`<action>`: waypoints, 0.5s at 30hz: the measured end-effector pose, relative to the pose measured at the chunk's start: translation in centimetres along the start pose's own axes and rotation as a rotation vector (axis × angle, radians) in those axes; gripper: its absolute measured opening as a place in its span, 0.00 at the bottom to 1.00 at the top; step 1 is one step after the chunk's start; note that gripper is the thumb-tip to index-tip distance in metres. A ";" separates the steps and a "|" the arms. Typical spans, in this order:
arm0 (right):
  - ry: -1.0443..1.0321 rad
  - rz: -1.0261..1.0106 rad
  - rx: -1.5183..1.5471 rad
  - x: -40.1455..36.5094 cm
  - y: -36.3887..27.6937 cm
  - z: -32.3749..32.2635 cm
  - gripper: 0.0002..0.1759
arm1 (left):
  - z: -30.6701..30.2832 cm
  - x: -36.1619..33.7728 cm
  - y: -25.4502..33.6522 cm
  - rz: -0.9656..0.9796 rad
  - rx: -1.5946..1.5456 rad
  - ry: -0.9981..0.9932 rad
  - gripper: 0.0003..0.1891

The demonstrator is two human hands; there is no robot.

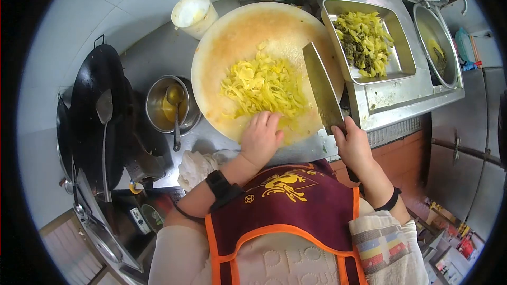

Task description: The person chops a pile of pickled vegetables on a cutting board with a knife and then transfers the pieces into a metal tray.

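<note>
Chopped yellow-green vegetable (pixel 264 84) lies in a heap on a round cutting board (pixel 222 37). My left hand (pixel 261 137) rests at the heap's near edge, fingers together and touching the pieces; whether something is held under them is hidden. In my right hand (pixel 353 145) is the handle of a broad cleaver (pixel 323 87), its blade pointing away from me over the board's right side, apart from the heap. A rectangular metal tray (pixel 409 68) right of the board holds similar pieces and some darker chopped bits.
A metal bowl (pixel 153 111) with a ladle stands left of the board, a white tub (pixel 195 13) behind it. Farther left is a black wok (pixel 84 95) with a spatula. A crumpled cloth (pixel 198 170) lies near my left forearm; a sink basin (pixel 451 47) is far right.
</note>
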State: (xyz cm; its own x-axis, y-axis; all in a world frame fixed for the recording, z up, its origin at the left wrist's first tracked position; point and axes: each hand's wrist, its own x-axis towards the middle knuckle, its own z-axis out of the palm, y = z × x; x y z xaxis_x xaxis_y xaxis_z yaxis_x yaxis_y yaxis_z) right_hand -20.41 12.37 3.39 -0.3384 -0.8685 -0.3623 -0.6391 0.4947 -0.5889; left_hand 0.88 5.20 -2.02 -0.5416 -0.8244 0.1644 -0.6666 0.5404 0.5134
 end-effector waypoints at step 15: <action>-0.014 -0.048 0.062 -0.4 -0.4 -0.9 0.13 | -0.5 0.9 1.0 -0.061 0.256 -0.167 0.18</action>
State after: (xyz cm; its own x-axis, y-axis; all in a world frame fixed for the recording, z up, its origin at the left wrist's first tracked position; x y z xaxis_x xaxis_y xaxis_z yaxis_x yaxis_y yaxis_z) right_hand -20.65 12.46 4.43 -0.2985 -0.8908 -0.3426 -0.6099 0.4541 -0.6494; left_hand 0.01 4.93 -0.96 -0.5591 -0.8290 -0.0116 -0.7963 0.5331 0.2860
